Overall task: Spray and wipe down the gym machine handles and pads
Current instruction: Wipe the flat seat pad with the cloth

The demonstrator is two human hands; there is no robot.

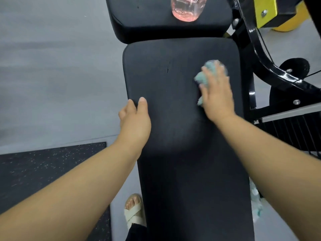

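We note both arms extended. Right hand point(217, 94) lies palm-down, fingers straight, pressing the teal cloth point(202, 79) onto the long pad point(173, 80). Left hand point(135, 117) grips the pad's left edge, thumb on top, fingers over the side. Pink bottle point(186, 9) stands beyond the right hand.

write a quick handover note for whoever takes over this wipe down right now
Left hand grips the long pad's left edge, thumb on top.
Right hand presses the cloth flat on that pad, upper right.
Bottle of pink liquid sits on the top pad, in neither hand.
Done: the long pad is being wiped; how much is covered can't be told.
Left: probably the rest of this pad, the top pad, and the handles, none in view.
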